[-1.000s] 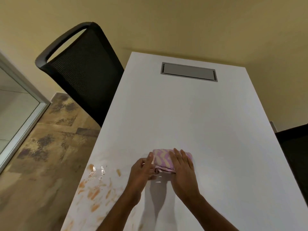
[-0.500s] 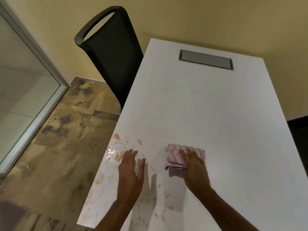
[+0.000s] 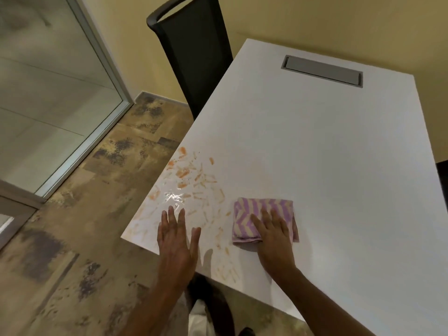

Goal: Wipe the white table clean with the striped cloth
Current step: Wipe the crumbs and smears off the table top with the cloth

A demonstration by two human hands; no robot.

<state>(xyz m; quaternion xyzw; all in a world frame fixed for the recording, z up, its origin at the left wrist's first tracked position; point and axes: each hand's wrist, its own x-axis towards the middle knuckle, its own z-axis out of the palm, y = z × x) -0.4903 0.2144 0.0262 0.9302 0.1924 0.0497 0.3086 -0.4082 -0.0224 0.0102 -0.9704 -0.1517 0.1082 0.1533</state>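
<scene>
The white rectangular tabletop [image 3: 327,154] fills the right side of the view, its near left corner toward me. A mottled brown tiled floor [image 3: 80,251] lies to its left, bordered by a glass partition in a pale metal frame [image 3: 60,88]. A black mesh-backed chair [image 3: 194,52] stands against the tabletop's far left edge. A grey rectangular cable hatch [image 3: 322,71] is set flush into the far end. Orange smears and a wet, glossy patch [image 3: 191,183] cover the near left corner area of the tabletop.

The folded cloth with purple and cream zigzag stripes [image 3: 254,214] lies flat on the tabletop, just right of the smears. My right hand [image 3: 275,235] presses palm-down on the cloth's near right portion, fingers [image 3: 266,215] extended and slightly spread, gripping nothing. My left hand [image 3: 177,241] lies flat over the smeared corner, fingers spread wide and empty; I cannot tell whether it touches the surface.
</scene>
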